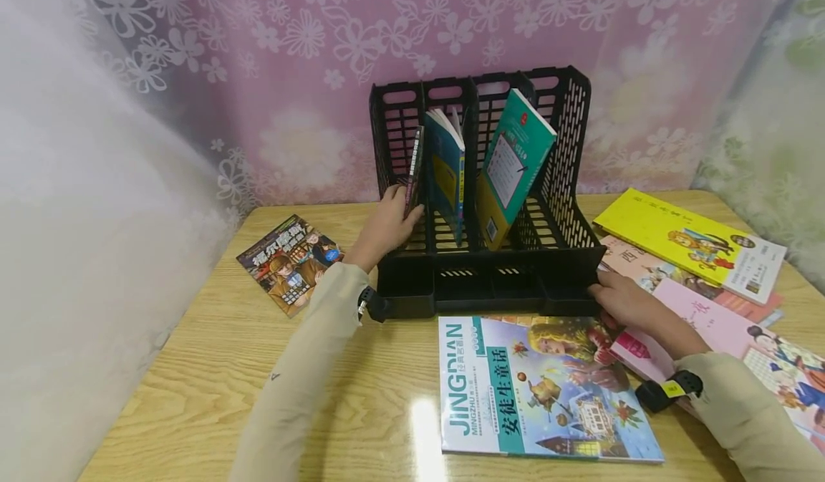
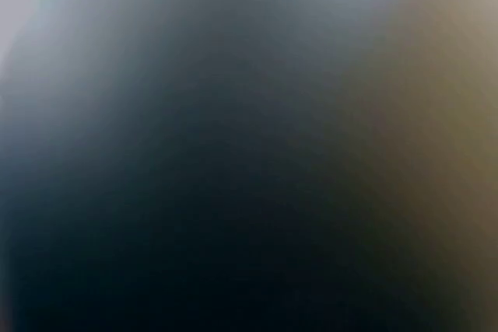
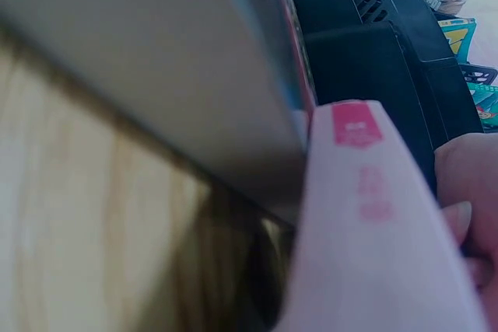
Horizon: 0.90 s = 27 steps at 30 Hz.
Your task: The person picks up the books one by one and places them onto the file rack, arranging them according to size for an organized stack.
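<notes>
On the table (image 1: 213, 367), head view: left hand (image 1: 387, 220) pinches dark book (image 1: 415, 160), leftmost in black rack (image 1: 561, 274); right hand (image 1: 634, 306) curls fingers around its near right corner. Tally: blue book (image 1: 447, 177) and green book (image 1: 515, 163) also in; others out at left, right, near. Near book (image 1: 548, 396) reads "JINGDIAN MINGZHU", "安徒生童话". Left wrist: blur only. Right wrist: pink book (image 3: 366, 254) beside right hand, print illegible.
</notes>
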{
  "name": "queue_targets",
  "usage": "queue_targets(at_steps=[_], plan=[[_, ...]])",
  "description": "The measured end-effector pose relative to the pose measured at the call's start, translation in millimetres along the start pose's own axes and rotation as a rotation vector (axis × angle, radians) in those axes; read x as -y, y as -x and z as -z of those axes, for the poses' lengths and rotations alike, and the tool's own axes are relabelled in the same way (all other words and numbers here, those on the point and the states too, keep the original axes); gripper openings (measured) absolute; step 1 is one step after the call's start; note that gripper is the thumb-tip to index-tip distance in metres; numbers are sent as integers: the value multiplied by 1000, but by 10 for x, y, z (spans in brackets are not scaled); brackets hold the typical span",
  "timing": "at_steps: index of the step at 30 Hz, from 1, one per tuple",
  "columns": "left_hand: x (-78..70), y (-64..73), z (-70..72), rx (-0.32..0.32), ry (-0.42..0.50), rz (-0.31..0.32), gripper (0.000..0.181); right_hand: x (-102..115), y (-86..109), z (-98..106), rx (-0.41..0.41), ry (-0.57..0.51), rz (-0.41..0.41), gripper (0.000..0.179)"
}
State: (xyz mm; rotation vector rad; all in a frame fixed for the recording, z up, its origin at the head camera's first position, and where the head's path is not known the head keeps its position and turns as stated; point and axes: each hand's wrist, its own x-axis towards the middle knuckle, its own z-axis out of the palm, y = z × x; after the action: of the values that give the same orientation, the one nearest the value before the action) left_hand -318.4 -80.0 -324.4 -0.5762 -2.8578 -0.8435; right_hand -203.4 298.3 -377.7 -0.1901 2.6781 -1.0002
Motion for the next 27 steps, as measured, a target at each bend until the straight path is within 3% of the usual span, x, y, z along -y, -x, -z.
queue_targets(at_steps=[2, 4, 6, 10, 14, 21, 24, 27], plan=[[-42, -14, 37, 117, -17, 36, 68, -7, -2, -5, 9, -5, -6, 33], [-91, -31, 82, 148, -2, 61, 70, -12, -1, -11, 17, -9, -15, 34], [-152, -41, 142, 100, -2, 64, 67, -14, 2, -14, 21, -8, -22, 35], [-302, -37, 289, -23, 13, 55, 34, -4, 4, -9, 9, 2, -12, 33], [-392, -60, 367, -26, 42, 115, 42, 4, 4, 0, 6, 5, -6, 32], [-385, -83, 352, -81, 165, 244, 36, -6, -5, 8, -1, 9, 6, 30], [-390, -80, 337, -112, 172, 230, 37, -2, -6, 12, 5, 2, 2, 30], [-405, -87, 323, -167, 130, 172, 41, 8, -7, 16, 16, -2, -1, 32]])
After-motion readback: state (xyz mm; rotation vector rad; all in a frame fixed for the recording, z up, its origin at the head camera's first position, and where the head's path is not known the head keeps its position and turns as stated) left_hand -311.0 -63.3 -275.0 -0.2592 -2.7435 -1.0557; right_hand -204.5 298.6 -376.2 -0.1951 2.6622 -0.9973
